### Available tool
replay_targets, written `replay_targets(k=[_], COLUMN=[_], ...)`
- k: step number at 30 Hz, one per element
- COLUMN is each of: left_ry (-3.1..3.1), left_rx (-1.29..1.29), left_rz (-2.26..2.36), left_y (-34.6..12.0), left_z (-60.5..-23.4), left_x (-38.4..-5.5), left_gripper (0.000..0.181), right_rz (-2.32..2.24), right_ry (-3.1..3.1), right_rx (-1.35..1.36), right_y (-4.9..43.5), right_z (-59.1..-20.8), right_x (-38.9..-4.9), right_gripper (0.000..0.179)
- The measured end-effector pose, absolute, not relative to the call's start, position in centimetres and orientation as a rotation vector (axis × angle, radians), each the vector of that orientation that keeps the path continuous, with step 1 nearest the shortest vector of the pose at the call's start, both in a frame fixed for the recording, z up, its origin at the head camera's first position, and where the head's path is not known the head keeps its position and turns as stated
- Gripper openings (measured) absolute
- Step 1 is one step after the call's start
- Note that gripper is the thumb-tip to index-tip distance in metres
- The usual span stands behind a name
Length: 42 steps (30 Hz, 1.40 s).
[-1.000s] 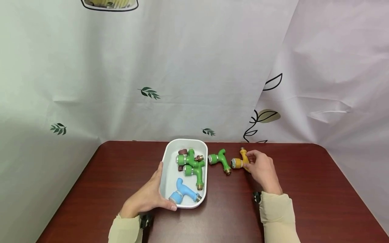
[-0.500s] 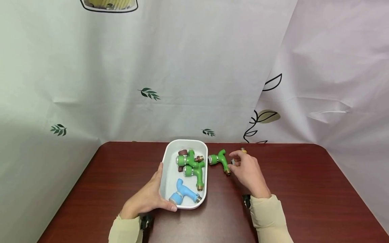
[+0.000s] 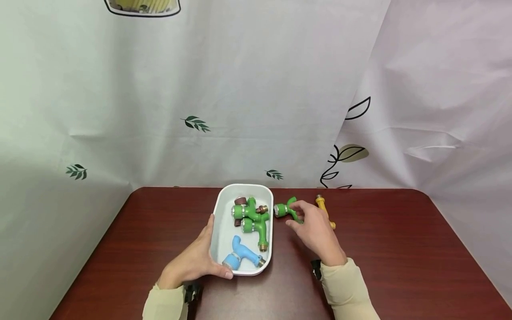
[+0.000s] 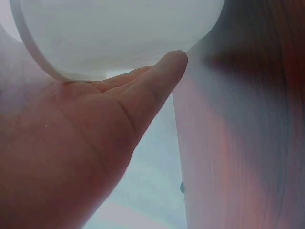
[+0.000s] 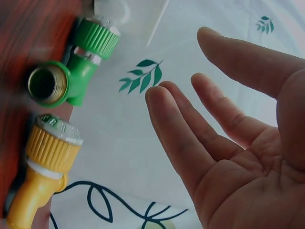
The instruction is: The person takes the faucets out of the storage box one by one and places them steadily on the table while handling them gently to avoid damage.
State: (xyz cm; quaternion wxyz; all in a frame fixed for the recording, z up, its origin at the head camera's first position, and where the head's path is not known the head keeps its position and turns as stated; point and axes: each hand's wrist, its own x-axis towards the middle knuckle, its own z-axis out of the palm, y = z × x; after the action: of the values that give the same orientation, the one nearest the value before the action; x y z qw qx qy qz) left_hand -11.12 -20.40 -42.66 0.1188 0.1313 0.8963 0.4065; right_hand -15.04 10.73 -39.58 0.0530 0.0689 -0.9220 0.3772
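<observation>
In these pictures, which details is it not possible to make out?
Head view: the right hand hides the knob of the yellow tap and the threaded end of the loose green tap.
Head view: green taps cover most of the brown piece in the tray.
Left wrist view: top edge cuts off the tray.
Right wrist view: the yellow tap's cap is too blurred to read.

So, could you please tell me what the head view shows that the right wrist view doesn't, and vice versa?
Only head: the left hand touching the white tray, and the blue tap inside it.

Only right wrist: the ribbed handle of the yellow tap, and the open brass mouth of the green tap outside the tray.

Both: the right hand, the table, the leaf-print cloth and parts of those last two taps.
</observation>
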Motion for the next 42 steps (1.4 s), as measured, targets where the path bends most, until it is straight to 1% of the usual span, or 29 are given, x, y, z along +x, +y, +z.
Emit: replay_targets(k=[11, 18, 26, 34, 42], left_ry=[2.622, 2.627, 2.618, 2.625, 2.629], left_rx=[0.385, 0.397, 0.411, 0.428, 0.434], left_rz=[1.188, 1.18, 1.2, 1.209, 1.209], left_y=[-20.4, -20.4, -20.5, -20.5, -20.5], left_z=[-42.7, -42.7, -42.8, -42.9, -42.8], left_x=[-11.1, -11.2, -11.2, -11.2, -11.2], left_gripper=[0.157, 0.158, 0.157, 0.156, 0.156], right_rz=[1.165, 1.166, 1.145, 1.112, 1.076], right_ry=[-2.757, -2.73, -2.712, -2.718, -2.774], right_rx=[0.416, 0.484, 0.702, 0.857, 0.905], right_y=[8.5, 7.9, 6.3, 5.1, 4.2], right_z=[-39.9, -40.2, -40.5, -41.1, -41.7], right_x=[-14.3, -14.1, -13.5, -13.0, -12.9], right_gripper=[0.035, 0.035, 0.033, 0.034, 0.033])
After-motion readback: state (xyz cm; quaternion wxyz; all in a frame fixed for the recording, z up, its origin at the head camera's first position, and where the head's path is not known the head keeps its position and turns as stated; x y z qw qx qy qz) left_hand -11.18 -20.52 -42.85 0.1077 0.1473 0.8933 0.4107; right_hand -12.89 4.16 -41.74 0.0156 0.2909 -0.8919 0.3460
